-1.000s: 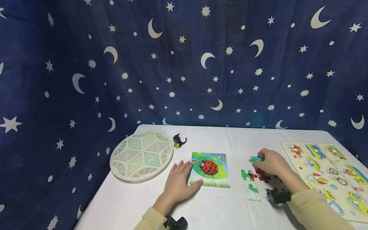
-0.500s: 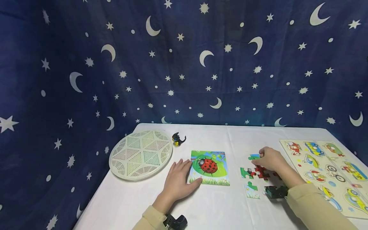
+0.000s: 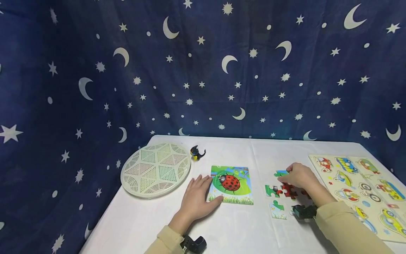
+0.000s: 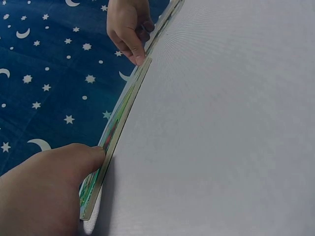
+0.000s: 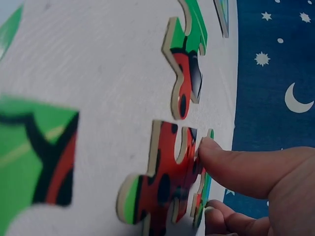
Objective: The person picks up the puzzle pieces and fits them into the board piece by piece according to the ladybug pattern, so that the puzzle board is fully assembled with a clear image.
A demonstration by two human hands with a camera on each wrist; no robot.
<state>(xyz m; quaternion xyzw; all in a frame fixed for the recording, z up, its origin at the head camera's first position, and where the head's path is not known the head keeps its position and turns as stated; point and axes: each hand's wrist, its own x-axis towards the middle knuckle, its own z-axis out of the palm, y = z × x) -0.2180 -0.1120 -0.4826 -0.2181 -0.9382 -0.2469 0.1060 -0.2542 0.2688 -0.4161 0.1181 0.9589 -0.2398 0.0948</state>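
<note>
My left hand (image 3: 197,199) rests beside a square ladybug puzzle board (image 3: 230,186), fingers extended along its left side and thumb at its lower edge. In the left wrist view that thumb (image 4: 74,162) lies over the board's rim. To the right, my right hand (image 3: 300,175) pinches a green-and-blue puzzle piece (image 3: 280,173) between thumb and fingers, low at the table. Just nearer me lie a red puzzle piece (image 3: 288,191) and a green piece with the ladybug's head (image 3: 271,191). A grass corner piece (image 3: 278,212) is below them. More pieces are partly hidden under my right wrist.
A round patterned lid-like disc (image 3: 155,169) sits at the left, with a small black toy figure (image 3: 196,152) behind the board. A large vehicle-picture board (image 3: 358,197) occupies the right side. A dark starry curtain (image 3: 203,70) hangs behind the table.
My right hand has lowered the green-and-blue piece to the table behind the red piece, and both have stayed there since. My left hand has kept its place at the board.
</note>
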